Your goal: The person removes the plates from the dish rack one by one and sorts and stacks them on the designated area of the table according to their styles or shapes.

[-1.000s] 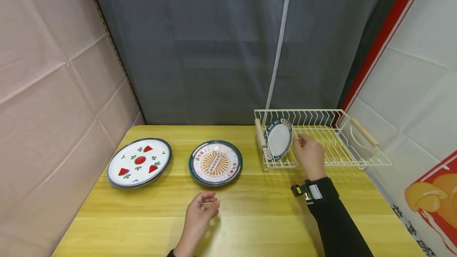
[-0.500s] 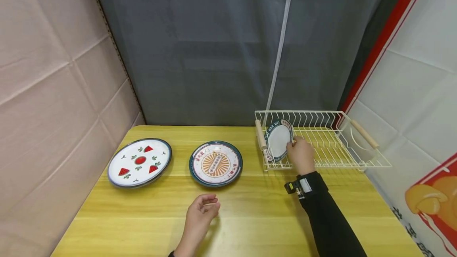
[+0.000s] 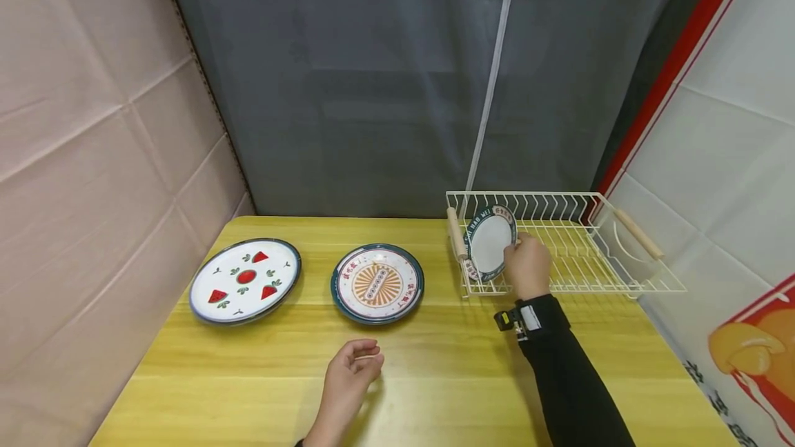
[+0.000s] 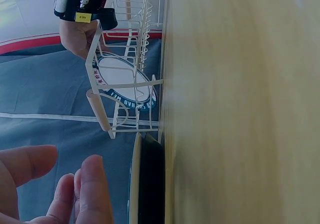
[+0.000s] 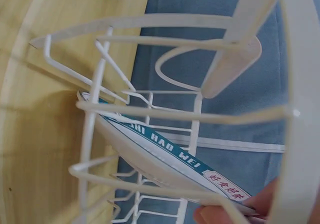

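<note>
A small white plate with a dark green lettered rim (image 3: 491, 243) leans upright at the left end of a cream wire dish rack (image 3: 577, 261). My right hand (image 3: 528, 267) pinches its edge; thumb and fingertips (image 5: 262, 199) meet on the rim in the right wrist view. Over the table in front, my left hand (image 3: 348, 378) hovers with loosely bent fingers and nothing in them. Beyond that hand lies a round plate with an orange sunburst (image 3: 375, 285), seemingly stacked on another.
An oval plate with watermelon drawings (image 3: 243, 281) lies at the left of the wooden table (image 3: 248, 378). The rack has wooden handles (image 3: 638, 233) at both ends. A grey curtain (image 3: 360, 88) hangs behind, and a white printed sheet (image 3: 714, 157) borders the right.
My right hand has moved left onto the small plate's edge and grips it; the plate has shifted slightly in the rack. My left hand has stayed almost in place.
</note>
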Motion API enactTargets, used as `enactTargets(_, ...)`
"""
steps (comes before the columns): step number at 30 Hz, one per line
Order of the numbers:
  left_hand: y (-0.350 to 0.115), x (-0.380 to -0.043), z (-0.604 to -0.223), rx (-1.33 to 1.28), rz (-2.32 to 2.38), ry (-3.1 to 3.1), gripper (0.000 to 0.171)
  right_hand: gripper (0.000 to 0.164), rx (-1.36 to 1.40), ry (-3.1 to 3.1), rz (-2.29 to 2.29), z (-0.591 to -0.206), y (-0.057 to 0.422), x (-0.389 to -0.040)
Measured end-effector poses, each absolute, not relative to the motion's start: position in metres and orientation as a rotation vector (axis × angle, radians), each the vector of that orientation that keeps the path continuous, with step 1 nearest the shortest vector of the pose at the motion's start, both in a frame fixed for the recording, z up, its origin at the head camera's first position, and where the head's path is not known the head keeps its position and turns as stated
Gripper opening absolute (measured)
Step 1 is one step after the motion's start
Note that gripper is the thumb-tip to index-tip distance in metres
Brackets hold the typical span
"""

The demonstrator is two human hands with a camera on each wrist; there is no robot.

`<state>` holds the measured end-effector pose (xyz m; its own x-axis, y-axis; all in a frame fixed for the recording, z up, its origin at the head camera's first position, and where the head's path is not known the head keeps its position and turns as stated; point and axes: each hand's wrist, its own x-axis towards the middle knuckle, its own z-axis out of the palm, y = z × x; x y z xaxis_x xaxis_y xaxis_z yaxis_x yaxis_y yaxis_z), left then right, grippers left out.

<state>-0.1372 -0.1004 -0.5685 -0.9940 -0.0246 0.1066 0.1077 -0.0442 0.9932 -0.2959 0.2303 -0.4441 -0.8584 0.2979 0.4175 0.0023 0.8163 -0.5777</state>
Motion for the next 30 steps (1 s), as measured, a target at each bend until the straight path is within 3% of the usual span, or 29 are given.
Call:
enactTargets(11,-0.095,-0.133,-0.541,0.055,-2.195,-2.181,0.04,0.03,-0.275,-2.361,0.707,-0.427,0.24,-0.282)
enactTargets(25,-0.106,-0.151,-0.601,-0.026,-2.237,-2.106,0.039,0.037,-0.36,-2.2,0.702,-0.399,0.253,-0.257)
enactTargets(30,-0.101,-0.14,-0.566,0.021,-2.238,-2.153,0.039,0.036,-0.325,-2.088,0.768,-0.387,0.252,-0.242)
